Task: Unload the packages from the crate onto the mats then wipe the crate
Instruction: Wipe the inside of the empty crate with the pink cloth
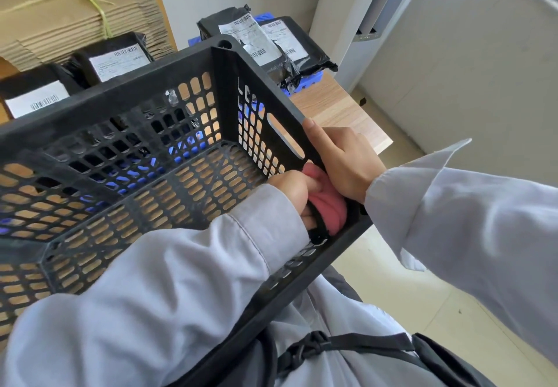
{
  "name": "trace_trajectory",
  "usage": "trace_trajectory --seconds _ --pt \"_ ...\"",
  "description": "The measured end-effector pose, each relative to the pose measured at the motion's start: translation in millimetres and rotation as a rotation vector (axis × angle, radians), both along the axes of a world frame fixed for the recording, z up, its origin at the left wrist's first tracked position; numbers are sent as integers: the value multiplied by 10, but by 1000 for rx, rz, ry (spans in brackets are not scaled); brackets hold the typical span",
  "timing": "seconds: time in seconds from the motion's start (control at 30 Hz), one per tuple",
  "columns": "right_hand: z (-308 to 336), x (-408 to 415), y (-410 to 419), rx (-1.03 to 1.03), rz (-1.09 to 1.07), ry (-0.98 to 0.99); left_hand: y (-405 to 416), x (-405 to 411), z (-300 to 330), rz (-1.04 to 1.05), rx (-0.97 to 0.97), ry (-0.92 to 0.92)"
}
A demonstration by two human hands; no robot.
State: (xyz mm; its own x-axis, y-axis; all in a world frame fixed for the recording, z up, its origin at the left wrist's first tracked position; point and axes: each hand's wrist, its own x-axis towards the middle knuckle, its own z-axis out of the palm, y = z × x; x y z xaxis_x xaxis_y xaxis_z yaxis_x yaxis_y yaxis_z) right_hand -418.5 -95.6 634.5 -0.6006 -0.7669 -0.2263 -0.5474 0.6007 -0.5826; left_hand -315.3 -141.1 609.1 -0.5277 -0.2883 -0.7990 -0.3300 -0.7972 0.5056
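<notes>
A black perforated plastic crate (126,133) fills the middle of the view, tilted, with nothing inside it. My left hand (297,194) reaches into its near right corner and grips a pink cloth (330,208) pressed against the inner wall. My right hand (341,160) grips the crate's right rim from outside, thumb lying along the top edge. Black packages with white labels lie on a blue mat (308,83) behind the crate: a pile (271,45) at the back right, and two packages (117,54) at the back left.
A wooden table (341,108) carries the mats and the crate. A bundle of flattened cardboard boxes (69,9) tied with string stands at the back left. Tiled floor and a grey wall lie to the right. A black strap (347,347) crosses my waist.
</notes>
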Motion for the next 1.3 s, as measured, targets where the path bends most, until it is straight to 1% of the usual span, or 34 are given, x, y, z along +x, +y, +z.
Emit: trace_trajectory --seconds 0.1,0.2,0.27,0.3,0.33,0.37,0.4,0.43,0.47,0.53,0.57,0.6,0.63,0.73,0.83,0.93,1.0,1.07,1.13,1.17,1.2,1.3 --pt "-1 -4 19 -45 -2 -18 -30 87 -2 -47 -2 24" --pt "-1 -19 36 -89 -18 -32 -115 148 56 -80 69 95" --pt "-7 -31 49 -112 -25 -45 -224 183 12 7 78 136" --pt "-9 -27 54 -110 -20 -45 -287 202 -37 65 53 145" --pt "-10 -21 58 -105 -14 -41 -359 223 -95 115 14 149" --pt "-11 -16 57 -101 -9 -36 -457 231 -225 118 -64 108" --pt "-16 -14 58 -100 -14 -38 -513 231 -307 55 -154 41" --pt "-21 -17 62 -101 -25 -45 -558 211 -390 -64 -248 -69" --pt "-25 -24 59 -102 -34 -50 -576 195 -496 -206 -299 -187" --pt "-37 -37 62 -90 -43 -46 -505 137 -703 -577 -416 -379" --pt "-38 -42 56 -84 -44 -41 -456 96 -836 -773 -509 -455" --pt "-51 -52 56 -80 -48 -42 -390 50 -978 -921 -592 -499" --pt "-46 -51 53 -84 -51 -44 -317 16 -1064 -992 -632 -517" --pt "-61 -60 46 -92 -65 -66 -101 -147 -1471 -1016 -648 -485" --pt "-86 -78 30 -67 -66 -87 73 -315 -1702 -1057 -723 -627" --pt "-101 -93 21 -48 -61 -119 144 -325 -1441 -1179 -771 -683" --pt "-115 -103 24 -48 -48 -130 157 -334 -1252 -1202 -728 -692" --pt "-135 -107 24 -60 -33 -124 170 -334 -1132 -1173 -653 -656" --pt "-131 -108 18 -58 -15 -121 135 -321 -1037 -1088 -615 -616" --pt "-118 -110 20 -52 -7 -127 108 -330 -989 -1054 -622 -608" --pt "-110 -117 24 -46 2 -140 72 -334 -970 -1080 -635 -616" --pt "-83 -125 34 -38 23 -170 -50 -382 -805 -1090 -708 -490"
